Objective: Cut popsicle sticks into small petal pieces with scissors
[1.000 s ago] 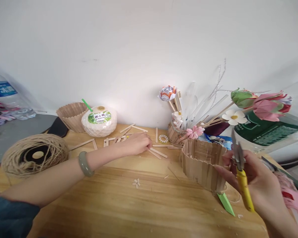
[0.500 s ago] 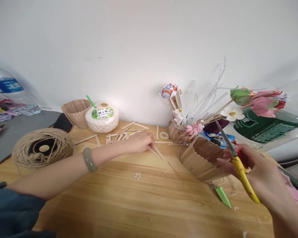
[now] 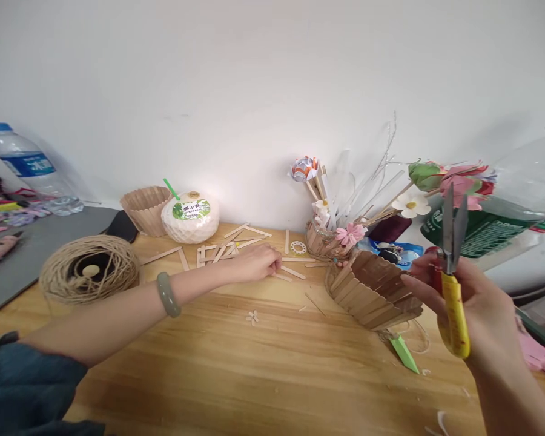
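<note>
A pale wall (image 3: 254, 121) backs a wooden table (image 3: 236, 375), which carries a twine coil (image 3: 115, 266) and, just beside the scissors hand, a tilted slatted basket (image 3: 372, 297). The person's right hand (image 3: 484, 321) has fingers wrapped around scissors (image 3: 455, 309), their parted blades partly covering a pink paper flower (image 3: 473, 184); the left hand (image 3: 257, 263) bunches its fingers at loose wooden sticks (image 3: 293, 272), any grip hidden.

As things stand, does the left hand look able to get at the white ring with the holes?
Probably yes: the left hand is down close beside the white ring; only flat wooden sticks lie around there, and nothing appears to cover the ring.
</note>
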`<state>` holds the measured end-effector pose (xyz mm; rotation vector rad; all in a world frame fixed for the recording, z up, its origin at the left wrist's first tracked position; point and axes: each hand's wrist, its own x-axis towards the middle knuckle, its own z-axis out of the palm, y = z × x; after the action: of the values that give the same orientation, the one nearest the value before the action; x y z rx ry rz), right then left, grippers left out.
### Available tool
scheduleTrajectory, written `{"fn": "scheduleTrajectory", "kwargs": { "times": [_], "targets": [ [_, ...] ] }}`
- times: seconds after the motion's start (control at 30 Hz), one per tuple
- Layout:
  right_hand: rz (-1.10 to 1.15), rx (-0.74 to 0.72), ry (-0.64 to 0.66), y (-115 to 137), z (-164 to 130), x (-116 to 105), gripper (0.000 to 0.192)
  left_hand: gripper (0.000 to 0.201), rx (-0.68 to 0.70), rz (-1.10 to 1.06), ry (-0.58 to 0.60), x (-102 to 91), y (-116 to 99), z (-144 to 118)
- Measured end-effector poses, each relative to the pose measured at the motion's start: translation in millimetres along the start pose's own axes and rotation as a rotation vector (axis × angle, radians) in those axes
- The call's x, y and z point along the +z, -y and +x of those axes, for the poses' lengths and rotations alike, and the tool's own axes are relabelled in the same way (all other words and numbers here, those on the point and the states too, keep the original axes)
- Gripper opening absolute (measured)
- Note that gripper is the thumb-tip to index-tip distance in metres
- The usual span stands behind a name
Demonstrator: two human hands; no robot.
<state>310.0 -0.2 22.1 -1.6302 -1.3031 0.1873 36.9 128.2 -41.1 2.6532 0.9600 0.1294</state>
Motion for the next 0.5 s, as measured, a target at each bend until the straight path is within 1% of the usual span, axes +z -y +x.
{"fn": "scheduleTrajectory", "kwargs": {
  "times": [0.13, 0.27, 0.37, 0.43, 0.5],
  "targets": [
    [0.154, 0.007, 0.003, 9.8, -4.2, 2.9, 0.027, 0.026, -0.039, -0.045, 0.058, 1.8, -2.2, -1.1],
    [0.242, -0.026, 0.033, 18.6, -11.5, 6.5, 0.02, 0.03, -0.087, -0.12, 0.048, -1.2, -10.6, -3.8],
    [0.331, -0.06, 0.098, 21.7, -20.7, 13.5, 0.017, 0.026, -0.131, -0.222, -0.02, -5.9, -19.3, -8.9],
    [0.38, -0.072, 0.146, 23.6, -28.9, 19.0, 0.018, 0.017, -0.176, -0.316, -0.103, -9.4, -25.6, -14.0],
    [0.404, -0.07, 0.21, 26.9, -38.0, 23.4, 0.019, 0.016, -0.211, -0.436, -0.195, -13.3, -32.8, -20.7]
  ]
}}
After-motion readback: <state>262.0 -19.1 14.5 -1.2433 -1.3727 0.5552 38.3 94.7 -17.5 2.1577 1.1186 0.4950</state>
